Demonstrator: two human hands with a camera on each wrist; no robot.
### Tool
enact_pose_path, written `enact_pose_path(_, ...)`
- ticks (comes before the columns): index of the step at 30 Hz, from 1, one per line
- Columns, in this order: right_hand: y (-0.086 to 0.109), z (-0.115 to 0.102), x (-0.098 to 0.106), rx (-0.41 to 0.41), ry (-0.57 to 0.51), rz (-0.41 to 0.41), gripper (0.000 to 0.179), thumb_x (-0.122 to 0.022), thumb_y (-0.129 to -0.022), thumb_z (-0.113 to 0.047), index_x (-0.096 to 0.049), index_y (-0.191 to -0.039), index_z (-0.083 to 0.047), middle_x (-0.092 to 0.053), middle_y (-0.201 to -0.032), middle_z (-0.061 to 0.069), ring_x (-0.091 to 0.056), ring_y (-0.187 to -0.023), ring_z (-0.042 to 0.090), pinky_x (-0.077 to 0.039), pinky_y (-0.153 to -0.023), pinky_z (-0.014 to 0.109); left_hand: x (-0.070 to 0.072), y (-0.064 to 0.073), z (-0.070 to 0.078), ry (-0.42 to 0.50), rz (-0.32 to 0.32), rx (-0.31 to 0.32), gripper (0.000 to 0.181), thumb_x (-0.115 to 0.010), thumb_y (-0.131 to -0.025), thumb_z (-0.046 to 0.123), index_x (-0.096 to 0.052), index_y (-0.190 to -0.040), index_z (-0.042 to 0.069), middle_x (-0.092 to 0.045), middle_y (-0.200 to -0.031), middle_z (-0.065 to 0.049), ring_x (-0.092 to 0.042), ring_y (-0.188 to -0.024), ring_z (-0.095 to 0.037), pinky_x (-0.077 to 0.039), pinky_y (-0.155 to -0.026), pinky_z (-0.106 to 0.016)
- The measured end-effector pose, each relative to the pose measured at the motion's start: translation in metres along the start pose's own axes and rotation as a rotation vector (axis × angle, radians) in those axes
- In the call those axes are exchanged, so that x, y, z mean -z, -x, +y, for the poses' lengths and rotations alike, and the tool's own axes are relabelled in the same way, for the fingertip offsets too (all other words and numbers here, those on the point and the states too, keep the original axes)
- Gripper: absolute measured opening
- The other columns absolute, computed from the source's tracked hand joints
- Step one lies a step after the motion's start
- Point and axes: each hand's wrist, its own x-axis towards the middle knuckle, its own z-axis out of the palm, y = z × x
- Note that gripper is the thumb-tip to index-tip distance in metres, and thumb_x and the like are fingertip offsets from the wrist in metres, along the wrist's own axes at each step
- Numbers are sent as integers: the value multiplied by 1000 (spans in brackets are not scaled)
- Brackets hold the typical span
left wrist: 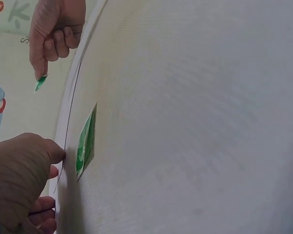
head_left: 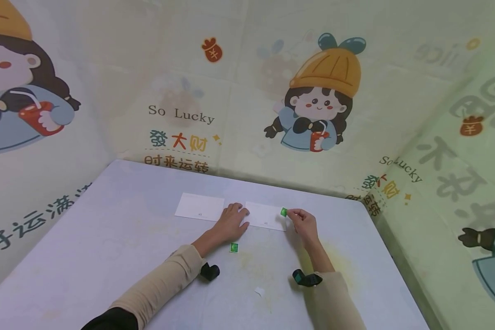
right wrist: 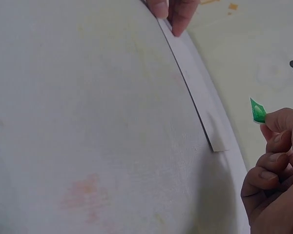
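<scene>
My right hand pinches a small green stamp with a white border between thumb and forefinger. The stamp is held just above the right end of a white envelope-like sheet; the other fingers are curled in. At that sheet's left end, my left hand rests with fingers spread, its thumb by the near edge. A second green stamp lies on the table just in front of the left hand. Another white sheet lies flat to the left of that hand.
A white table runs back to a wall sheet printed with cartoon figures and lettering. A small white paper scrap lies on the near part of the table, between the forearms. Black wrist cameras sit on both wrists.
</scene>
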Motion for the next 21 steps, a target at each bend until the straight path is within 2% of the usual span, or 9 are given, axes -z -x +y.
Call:
enact_pose_path(7,-10,3,0,-8,67,-2,31,-68,-87,-36,-68,-102,-9,-42,-61,-4,-39,-56,15,-31,-50,26,1,0,1,9,-8,11,39,-56,-96,31,-54,-130,13,-40,-142,-13,-33,-133,-28,-28,-111,-45)
enact_pose_path(12,-16,8,-1,-8,112,-14,32,-68,-87,-38,-69,-101,-10,-44,-66,-3,-41,-60,15,-32,-51,26,1,2,2,9,8,0,38,-56,-96,30,-54,-129,12,-41,-141,-14,-34,-133,-29,-28,-110,-45)
enact_pose_path(21,-22,9,-2,35,166,-40,29,-67,-89,-36,-69,-100,-9,-44,-68,0,-43,-64,18,-32,-52,26,-1,0,0,-4,19,-15,37,-55,-96,30,-55,-128,11,-42,-140,-14,-35,-132,-29,-29,-110,-45)
